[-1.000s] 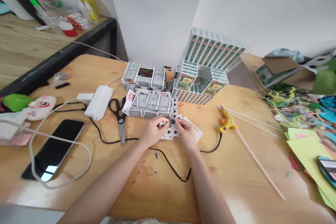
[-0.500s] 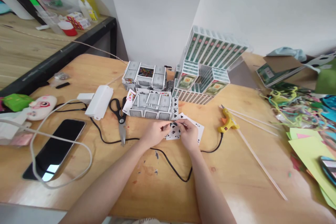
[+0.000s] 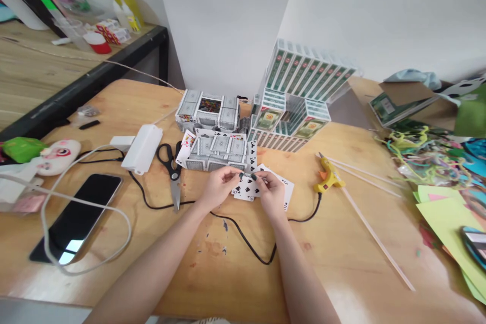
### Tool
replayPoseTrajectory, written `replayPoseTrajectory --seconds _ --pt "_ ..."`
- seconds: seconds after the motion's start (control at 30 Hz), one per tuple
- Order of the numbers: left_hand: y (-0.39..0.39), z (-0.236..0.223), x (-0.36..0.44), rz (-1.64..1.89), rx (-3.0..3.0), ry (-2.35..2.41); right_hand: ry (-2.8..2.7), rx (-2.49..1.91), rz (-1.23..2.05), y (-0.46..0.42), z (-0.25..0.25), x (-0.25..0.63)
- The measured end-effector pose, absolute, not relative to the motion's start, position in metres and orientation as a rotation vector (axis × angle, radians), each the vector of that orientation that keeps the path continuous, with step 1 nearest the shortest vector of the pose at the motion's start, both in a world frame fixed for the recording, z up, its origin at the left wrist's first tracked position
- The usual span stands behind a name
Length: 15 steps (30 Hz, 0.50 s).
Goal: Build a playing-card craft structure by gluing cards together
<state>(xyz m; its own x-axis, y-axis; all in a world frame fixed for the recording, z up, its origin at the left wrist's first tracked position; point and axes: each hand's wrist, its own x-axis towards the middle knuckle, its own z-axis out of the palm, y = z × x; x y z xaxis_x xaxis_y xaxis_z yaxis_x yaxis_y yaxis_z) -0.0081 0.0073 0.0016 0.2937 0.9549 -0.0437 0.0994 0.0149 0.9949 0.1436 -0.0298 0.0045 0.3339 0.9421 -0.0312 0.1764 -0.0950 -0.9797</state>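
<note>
Before me, a spade playing card [image 3: 248, 185] is pinched at its far edge between both hands. My left hand [image 3: 221, 190] is closed with thumb and finger at the card's left end; my right hand [image 3: 272, 193] grips its right part the same way. Under it another card [image 3: 243, 197] pokes out, and more white cards [image 3: 287, 190] lie beneath and beside my right hand. Just beyond my fingers stands a low box-like structure of playing cards [image 3: 220, 151], grey backs outward. A second card structure [image 3: 208, 109] with an open top sits behind it.
Scissors [image 3: 174, 174] and a white power strip [image 3: 144, 149] lie left, near a phone [image 3: 78, 217] and cables. At right are a yellow glue gun [image 3: 328, 176], glue sticks [image 3: 376, 238] and coloured paper [image 3: 444, 217]. Stacked green card boxes [image 3: 309, 68] stand behind.
The card between my hands has turned so that its long side lies crosswise, and more of its face shows left of my right hand. Both hands have shifted slightly left.
</note>
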Motion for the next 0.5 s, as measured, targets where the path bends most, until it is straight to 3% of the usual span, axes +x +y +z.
replayPoseTrajectory --seconds 0.5 --pt "0.0013 0.0011 -0.0025 0.923 1.873 1.202 -1.133 -1.388 1.285 -0.0311 0.0102 0.1363"
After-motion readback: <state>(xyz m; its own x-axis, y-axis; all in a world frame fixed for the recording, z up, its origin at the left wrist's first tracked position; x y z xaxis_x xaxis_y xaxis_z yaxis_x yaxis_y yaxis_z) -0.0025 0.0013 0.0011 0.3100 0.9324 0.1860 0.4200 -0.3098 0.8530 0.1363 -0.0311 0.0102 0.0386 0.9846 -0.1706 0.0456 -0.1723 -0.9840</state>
